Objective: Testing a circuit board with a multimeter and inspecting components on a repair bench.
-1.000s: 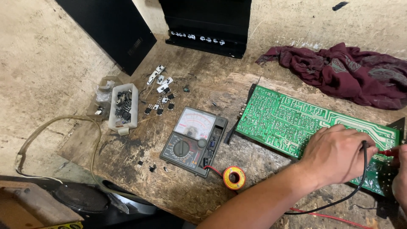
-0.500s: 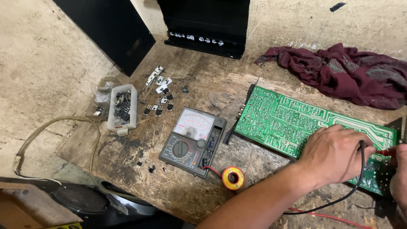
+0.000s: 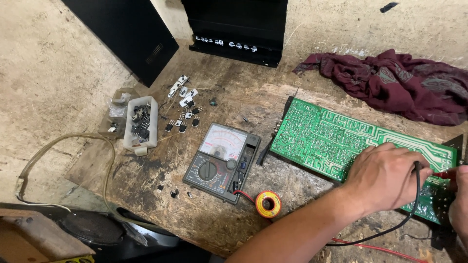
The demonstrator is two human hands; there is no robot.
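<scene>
maroon cloth (image 3: 390, 83), solder spool (image 3: 268, 204), parts tray (image 3: 141, 124)

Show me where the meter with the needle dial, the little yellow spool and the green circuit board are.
Meter (image 3: 222, 162), head view: on its dark body by the round selector knob.
Yellow spool (image 3: 268, 204), head view: on its round top face.
Green circuit board (image 3: 321, 136), head view: on its bare soldered surface, clear of the hands.

your left hand (image 3: 385, 178) has slid a tiny bit toward the near right corner of the green board (image 3: 336, 139), and the black wire (image 3: 417, 195) moved along with it. your right hand (image 3: 459, 195) now shows a little more at the edge, pinching the red probe (image 3: 441, 174).
</scene>
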